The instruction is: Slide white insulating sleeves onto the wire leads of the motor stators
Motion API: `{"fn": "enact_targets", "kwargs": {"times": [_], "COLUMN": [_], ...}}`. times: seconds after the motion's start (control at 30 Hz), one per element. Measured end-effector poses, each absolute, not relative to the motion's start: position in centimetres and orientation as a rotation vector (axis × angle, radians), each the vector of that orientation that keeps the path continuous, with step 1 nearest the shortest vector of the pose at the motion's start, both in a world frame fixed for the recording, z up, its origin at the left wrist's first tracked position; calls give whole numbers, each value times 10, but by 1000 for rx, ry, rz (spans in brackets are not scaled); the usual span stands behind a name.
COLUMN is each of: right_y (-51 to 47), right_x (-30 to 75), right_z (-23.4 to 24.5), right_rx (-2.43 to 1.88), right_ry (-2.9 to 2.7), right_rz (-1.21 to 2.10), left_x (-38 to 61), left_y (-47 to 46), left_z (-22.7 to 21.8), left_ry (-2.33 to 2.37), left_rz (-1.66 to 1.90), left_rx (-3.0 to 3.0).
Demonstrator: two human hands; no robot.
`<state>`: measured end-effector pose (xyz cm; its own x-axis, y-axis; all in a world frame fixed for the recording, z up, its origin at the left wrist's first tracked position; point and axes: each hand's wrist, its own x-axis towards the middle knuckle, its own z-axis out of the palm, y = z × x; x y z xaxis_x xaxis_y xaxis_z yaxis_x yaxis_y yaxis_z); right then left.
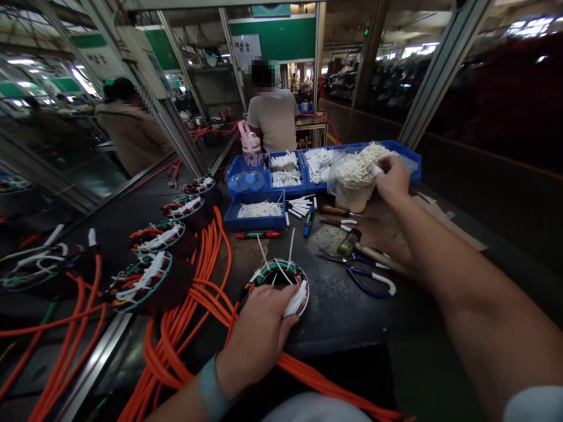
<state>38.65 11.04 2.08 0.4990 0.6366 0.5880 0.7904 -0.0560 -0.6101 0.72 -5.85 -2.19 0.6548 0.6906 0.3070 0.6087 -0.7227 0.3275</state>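
A round motor stator (303,275) with green, red and white wires stands on the bench in front of me. My left hand (263,313) is closed on its near rim, thumb and fingers around a white sleeved wire bundle (296,298). Thin white ties (291,245) stick up out of the stator. Farther off on the right, my right hand (390,179) pinches at a thick bunch of white ties (367,164), which stands in a plastic bag over a pale tub (354,198). Its fingertips are partly hidden, with something white at one of them.
Several wired stators (152,281) line the left, trailing orange cables (206,264). Blue bins (303,186) with white sleeves stand behind a small blue tray (255,223). Markers (309,221), a screwdriver (336,210), pliers (369,281) and a mallet (349,241) lie right. Another person (275,114) sits beyond.
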Motion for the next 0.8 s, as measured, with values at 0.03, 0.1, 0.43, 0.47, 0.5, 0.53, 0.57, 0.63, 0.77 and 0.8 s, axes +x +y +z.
{"fn": "enact_targets", "kwargs": {"times": [0.03,0.1,0.43,0.47,0.5,0.53,0.57,0.63,0.77,0.8], "right_y": [116,122,30,1,-29,-60,-89,-137,-185,-189], "right_x": [394,402,335,318,302,289,277,262,247,244], "right_z": [21,19,37,34,28,20,9,-15,-58,-66], "right_rx": [-1773,-1763,-1166,-1133,-1126,-1103,-1023,-876,-785,-792], "right_ry": [-1192,-1215,-1301,-1388,-1459,-1583,-1775,-2020,-2062,-2070], "right_rz": [-216,-236,-41,57,133,196,294,399,389,395], "left_x": [6,4,-4,-4,-4,-5,-5,-5,-4,-4], "left_y": [-59,-61,-63,-63,-63,-63,-63,-63,-63,-63], "left_z": [-20,-19,-7,-7,-8,-8,-9,-12,-14,-15], "left_ry": [1058,1101,1140,1143,1139,1132,1122,1102,1071,1070], "left_rz": [623,690,570,569,567,569,577,610,665,677], "left_rx": [2677,2640,2372,2370,2367,2363,2357,2343,2342,2348]}}
